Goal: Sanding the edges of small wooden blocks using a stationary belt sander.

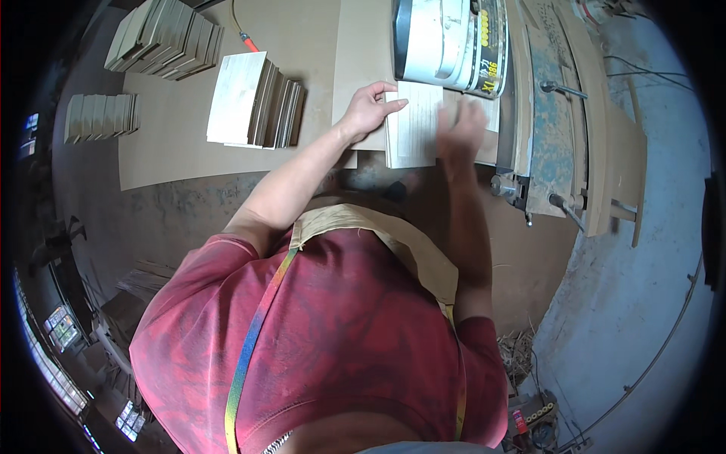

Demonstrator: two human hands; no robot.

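A pale, thin wooden board [420, 125] lies in front of me, with more boards layered under its left edge. At its far left corner is my left hand [369, 110], its thumb over the top and its fingers closed round the edge. My right hand [463, 129] is at the board's right side, smeared by motion, so its fingers and anything in them cannot be made out. Just beyond both hands stands a bulky white and black rounded object [450, 45], its kind unclear, with a printed dark side.
Left of my arm stands a stack of pale boards [238, 98]; farther left are two more stacks [162, 38] [102, 119]. An orange-tipped air hose [248, 41] lies behind. Brown sheet [166, 163] covers the bench. At right is a worn machine bed [560, 121] with protruding handles.
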